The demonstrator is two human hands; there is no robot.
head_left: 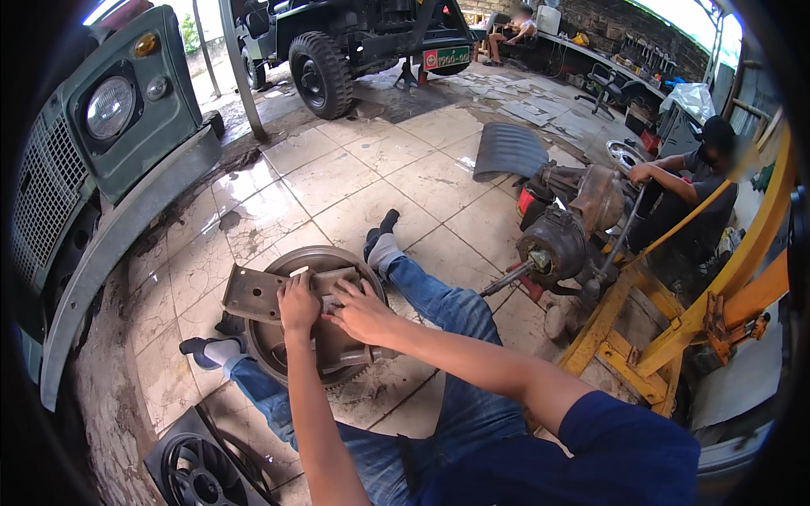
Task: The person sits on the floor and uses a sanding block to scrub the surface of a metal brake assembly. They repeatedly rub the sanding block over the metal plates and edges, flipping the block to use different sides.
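Note:
Between my outstretched legs lies a large round toothed metal wheel (263, 339) on the floor. A flat metal bracket (245, 291) with bolt holes rests across its far side. My left hand (299, 305) is closed over the bracket, its fingers bent round the far edge beside a small white piece (299, 271). Just right of it, my right hand (361, 314) presses down on the bracket's right part, fingers reaching left. Some small greyish thing (327, 304) shows under its fingertips, too covered to name. A metal tube (344, 358) lies across the wheel's near side.
A black fan (202, 476) lies at the lower left. The green vehicle's bumper (126, 244) curves along the left. On the right stand an axle assembly (582, 219), a yellow steel frame (650, 337) and a seated co-worker (700, 177) holding a bar. Another vehicle (363, 42) stands behind.

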